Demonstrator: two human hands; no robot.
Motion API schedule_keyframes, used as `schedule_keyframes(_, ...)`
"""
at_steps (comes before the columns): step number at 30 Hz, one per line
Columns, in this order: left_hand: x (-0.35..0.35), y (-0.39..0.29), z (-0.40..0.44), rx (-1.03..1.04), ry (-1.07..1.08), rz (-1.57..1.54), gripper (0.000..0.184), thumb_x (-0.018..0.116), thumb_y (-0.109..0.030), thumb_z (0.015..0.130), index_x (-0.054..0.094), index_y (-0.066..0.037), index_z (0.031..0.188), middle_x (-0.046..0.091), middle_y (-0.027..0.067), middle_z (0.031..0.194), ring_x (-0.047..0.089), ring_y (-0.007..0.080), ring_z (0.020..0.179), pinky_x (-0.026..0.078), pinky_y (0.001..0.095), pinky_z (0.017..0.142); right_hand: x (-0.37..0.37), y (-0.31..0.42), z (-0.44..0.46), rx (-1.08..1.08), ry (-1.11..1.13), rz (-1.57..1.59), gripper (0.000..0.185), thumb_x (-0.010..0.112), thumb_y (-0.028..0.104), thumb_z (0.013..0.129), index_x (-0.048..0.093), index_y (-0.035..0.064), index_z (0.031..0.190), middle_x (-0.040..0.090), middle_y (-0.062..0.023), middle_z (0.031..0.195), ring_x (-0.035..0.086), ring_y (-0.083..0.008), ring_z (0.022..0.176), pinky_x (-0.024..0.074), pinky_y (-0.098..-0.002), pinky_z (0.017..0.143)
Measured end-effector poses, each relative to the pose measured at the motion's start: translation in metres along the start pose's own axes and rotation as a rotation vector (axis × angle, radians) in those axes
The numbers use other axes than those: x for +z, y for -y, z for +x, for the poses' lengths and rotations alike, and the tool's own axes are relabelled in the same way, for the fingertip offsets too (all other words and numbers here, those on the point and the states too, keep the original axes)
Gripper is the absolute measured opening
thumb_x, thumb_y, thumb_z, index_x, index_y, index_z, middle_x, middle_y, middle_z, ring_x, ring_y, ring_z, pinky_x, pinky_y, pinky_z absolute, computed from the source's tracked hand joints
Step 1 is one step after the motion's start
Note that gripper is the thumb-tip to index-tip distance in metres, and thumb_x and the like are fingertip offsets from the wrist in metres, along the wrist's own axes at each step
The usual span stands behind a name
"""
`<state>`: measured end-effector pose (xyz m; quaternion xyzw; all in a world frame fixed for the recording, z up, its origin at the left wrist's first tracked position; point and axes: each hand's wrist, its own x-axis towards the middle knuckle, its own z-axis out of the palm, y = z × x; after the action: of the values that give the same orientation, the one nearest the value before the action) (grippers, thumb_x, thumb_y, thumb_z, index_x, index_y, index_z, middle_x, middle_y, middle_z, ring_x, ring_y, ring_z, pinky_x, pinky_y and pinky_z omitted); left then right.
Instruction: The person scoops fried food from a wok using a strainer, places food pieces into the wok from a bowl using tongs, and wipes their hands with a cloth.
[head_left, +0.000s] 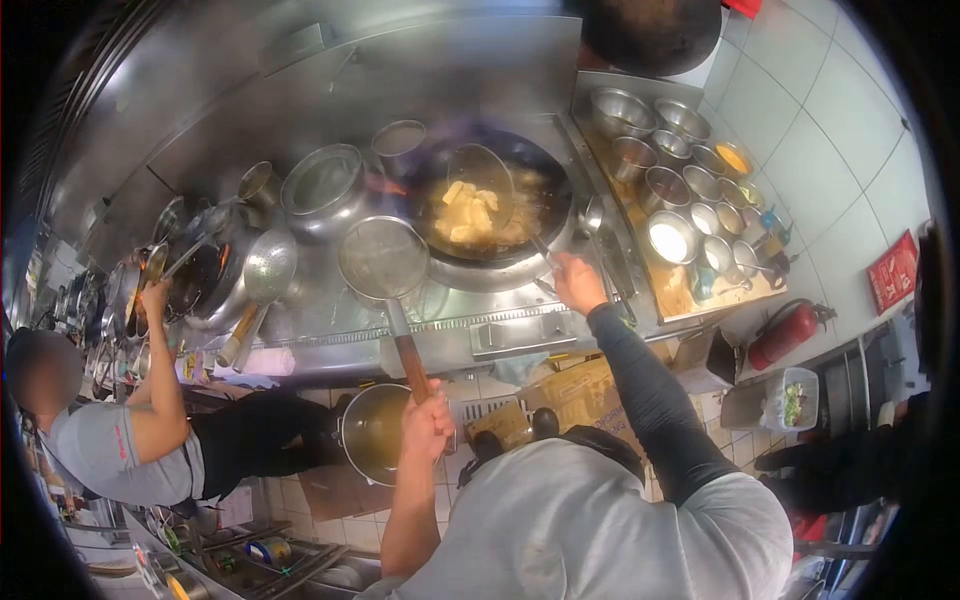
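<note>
My left hand [428,422] is wrapped round the wooden handle of a mesh strainer [383,259], whose round basket is over the steel counter, left of the wok. With my right hand [579,283] I grip the handle of a ladle [480,176] that reaches into the large dark wok [558,180]. Pale yellow food pieces [470,212] lie at the ladle and in the wok, with browned liquid around them. Steam blurs part of the wok.
A co-worker [130,440] stands at another wok on the left. Steel bowls [672,237] crowd a board at the right. Below the counter are a large pot [378,435], a fire extinguisher [783,335] and a plastic bin [792,400].
</note>
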<state>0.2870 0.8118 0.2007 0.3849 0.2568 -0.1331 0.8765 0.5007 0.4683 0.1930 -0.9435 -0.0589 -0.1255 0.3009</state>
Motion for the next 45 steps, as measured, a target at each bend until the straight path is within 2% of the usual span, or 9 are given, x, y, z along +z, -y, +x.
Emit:
schedule_keyframes(7,-0.002,0.003,-0.001,-0.01,0.03,-0.023,0.023,0.062,-0.006,0.097,0.061,-0.014,0.118,0.041,-0.0055,0.065,0.038,0.0069,0.05,0.032,0.0246,0.045,0.017,0.082,-0.04,0.067,0.033,-0.007,0.051,0.058,0.005,0.083,0.058,0.0101,0.134,0.072,-0.024,0.095,0.069,-0.046,0.087,0.0551,-0.0547,0.079)
schedule_keyframes(12,0.01,-0.002,-0.008,-0.014,0.02,-0.02,0.023,0.061,-0.005,0.097,0.06,-0.014,0.118,0.04,-0.0057,0.065,0.038,0.0063,0.049,0.031,0.0247,0.044,0.034,0.116,-0.066,0.072,0.113,-0.13,0.054,0.054,0.009,0.086,0.054,0.0028,0.14,0.07,-0.0256,0.085,0.07,-0.0435,0.08,0.0558,-0.0541,0.072)
schedule_keyframes(17,0.007,-0.003,-0.005,-0.011,0.026,-0.036,0.023,0.06,-0.006,0.097,0.06,-0.013,0.119,0.04,-0.006,0.064,0.036,0.006,0.048,0.031,0.0248,0.043,0.021,0.125,-0.07,0.022,0.167,-0.205,0.058,0.054,0.009,0.087,0.05,-0.0047,0.143,0.069,-0.026,0.081,0.07,-0.0411,0.074,0.0561,-0.0522,0.07)
schedule_keyframes(26,-0.006,-0.008,0.001,-0.031,0.042,-0.071,0.025,0.059,-0.003,0.095,0.058,-0.012,0.119,0.042,-0.0049,0.067,0.037,0.0064,0.049,0.031,0.0252,0.044,-0.007,0.122,-0.087,0.097,0.199,-0.186,0.059,0.052,0.006,0.088,0.046,-0.0079,0.145,0.07,-0.0256,0.082,0.07,-0.0414,0.075,0.0564,-0.0502,0.072)
schedule_keyframes(32,-0.029,0.0,0.017,-0.099,0.148,-0.225,0.023,0.06,-0.006,0.097,0.06,-0.013,0.119,0.042,-0.0063,0.066,0.037,0.0058,0.049,0.031,0.024,0.045,0.037,0.127,-0.05,0.048,0.17,-0.119,0.058,0.052,0.006,0.089,0.043,-0.0133,0.143,0.071,-0.0267,0.083,0.071,-0.0416,0.078,0.057,-0.0502,0.073)
schedule_keyframes(38,-0.057,0.014,0.04,-0.187,0.234,-0.42,0.024,0.063,-0.01,0.096,0.062,-0.016,0.12,0.041,-0.0075,0.065,0.036,0.005,0.049,0.029,0.0224,0.044,0.009,0.158,-0.07,0.105,0.306,-0.139,0.062,0.054,0.008,0.088,0.039,-0.0193,0.142,0.071,-0.028,0.083,0.071,-0.0427,0.078,0.0578,-0.0492,0.073)
schedule_keyframes(41,-0.065,0.018,0.046,-0.2,0.342,-0.411,0.023,0.058,-0.014,0.1,0.066,-0.017,0.122,0.046,-0.0062,0.064,0.044,0.0076,0.052,0.037,0.0242,0.051,-0.001,0.157,-0.082,0.083,0.387,-0.159,0.067,0.057,0.009,0.086,0.036,-0.0223,0.142,0.07,-0.0283,0.081,0.071,-0.0432,0.077,0.0581,-0.0485,0.073)
schedule_keyframes(42,-0.065,0.021,0.046,-0.2,0.339,-0.415,0.023,0.058,-0.014,0.1,0.066,-0.017,0.122,0.046,-0.0062,0.064,0.044,0.0076,0.052,0.037,0.0242,0.051,-0.001,0.159,-0.083,0.046,0.377,-0.129,0.069,0.058,0.01,0.084,0.036,-0.0233,0.141,0.07,-0.0285,0.081,0.071,-0.0435,0.077,0.0581,-0.0486,0.073)
schedule_keyframes(45,-0.047,0.026,0.045,-0.222,-0.054,-0.144,0.024,0.063,-0.017,0.097,0.065,-0.017,0.121,0.055,-0.0028,0.067,0.052,0.0123,0.059,0.043,0.028,0.057,0.002,0.16,-0.085,-0.015,0.343,-0.067,0.074,0.061,0.01,0.081,0.034,-0.0251,0.141,0.07,-0.0289,0.08,0.071,-0.044,0.076,0.0581,-0.0486,0.072)
